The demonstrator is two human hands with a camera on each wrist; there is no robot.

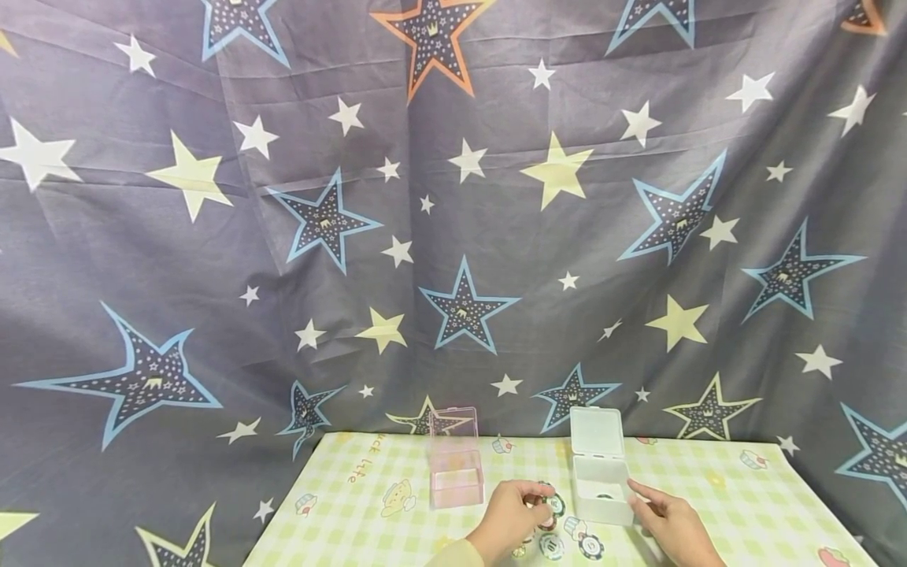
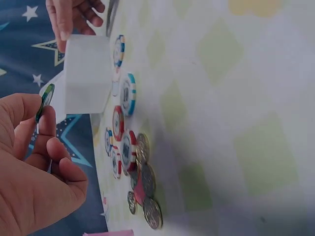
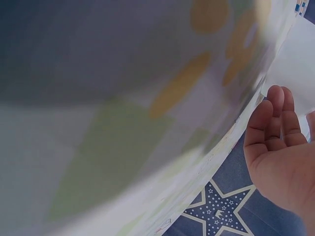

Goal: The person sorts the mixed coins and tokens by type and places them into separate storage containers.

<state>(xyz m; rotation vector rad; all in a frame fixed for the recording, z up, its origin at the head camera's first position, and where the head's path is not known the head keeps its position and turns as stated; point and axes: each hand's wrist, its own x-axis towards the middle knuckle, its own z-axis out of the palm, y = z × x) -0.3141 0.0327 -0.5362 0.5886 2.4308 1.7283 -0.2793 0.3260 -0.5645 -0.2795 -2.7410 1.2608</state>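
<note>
My left hand (image 1: 512,516) pinches a green-edged poker chip (image 2: 46,101) between thumb and fingers, above the table and left of the white box (image 1: 604,510). My right hand (image 1: 669,526) is at the right side of this box, fingertips against its wall, the fingers only slightly bent. The box's lid (image 1: 597,431) stands raised at the back, and a dark chip edge (image 1: 605,496) shows inside. Between the hands lie several loose chips, among them a blue-and-white one (image 2: 128,94) and a red-and-white one (image 2: 129,150).
Gold-coloured coins (image 2: 152,213) lie next to the chips in the left wrist view. Left of my left hand stands a clear pink box (image 1: 457,490), its lid up. A checked cloth (image 1: 354,512) covers the table, and a grey star-patterned curtain (image 1: 375,307) hangs behind.
</note>
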